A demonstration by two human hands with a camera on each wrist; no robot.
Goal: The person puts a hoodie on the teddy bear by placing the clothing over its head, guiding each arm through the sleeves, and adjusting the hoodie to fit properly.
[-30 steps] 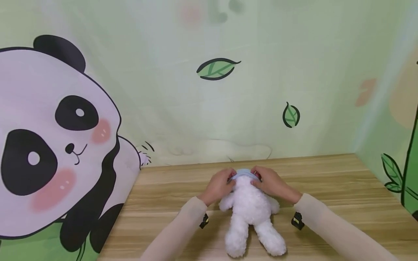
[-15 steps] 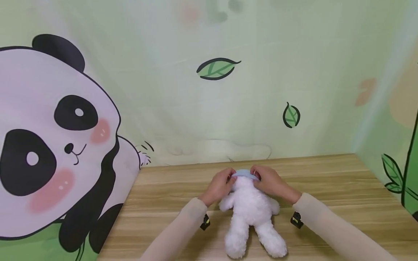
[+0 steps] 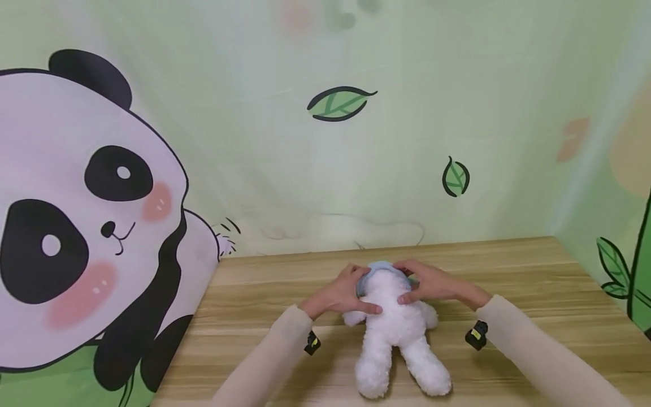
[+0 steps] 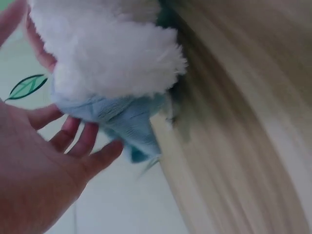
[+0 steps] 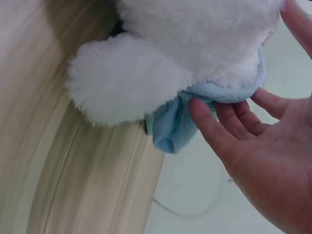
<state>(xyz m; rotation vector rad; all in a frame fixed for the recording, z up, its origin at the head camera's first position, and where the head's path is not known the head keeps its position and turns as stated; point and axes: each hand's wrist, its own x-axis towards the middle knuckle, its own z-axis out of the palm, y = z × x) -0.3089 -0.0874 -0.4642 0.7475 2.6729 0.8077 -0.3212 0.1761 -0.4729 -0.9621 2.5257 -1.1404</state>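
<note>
A white fluffy plush toy (image 3: pixel 394 316) lies on the wooden table, its legs toward me. Soft blue cloth, like a hat or hood (image 3: pixel 378 265), covers the far end of its head. My left hand (image 3: pixel 343 291) is at the left side of the head, thumb extended onto the white fur and fingers against the blue cloth. Opposite it, my right hand (image 3: pixel 432 282) touches the right side, its thumb also on the fur. Both wrist views show spread, slightly bent fingers along the blue cloth (image 4: pixel 126 117). The toy's front side is hidden.
The wooden table (image 3: pixel 524 299) reaches back to a green printed backdrop (image 3: pixel 274 158) with a large panda (image 3: pixel 137 237) at the left. A side panel (image 3: pixel 600 215) stands along the right. Small black devices (image 3: pixel 476 334) sit at both wrists.
Both hands have spread: the thumbs moved from the edge of the blue cloth down onto the white fur. The cloth now shows lower along the sides of the head.
</note>
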